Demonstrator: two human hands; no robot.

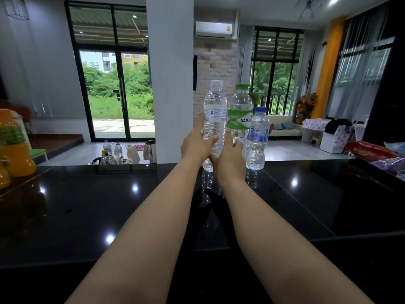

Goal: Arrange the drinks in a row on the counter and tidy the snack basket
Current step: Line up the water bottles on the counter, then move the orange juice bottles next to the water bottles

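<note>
Fingers (200, 122) are wrapped round the white-capped bottle (215, 110) by the left hand (195, 144), round the green-capped bottle (240, 106) beside it by the right hand (230, 160)

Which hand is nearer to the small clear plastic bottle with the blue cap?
Right. The right hand grips the green-labelled clear plastic bottle just left of the small blue-capped clear plastic bottle. The left hand is farther left, gripping the white-capped clear plastic bottle.

There is one white-capped bottle (214, 119), one green-capped bottle (239, 110), one blue-capped bottle (256, 139), and two hands (195, 148).
</note>
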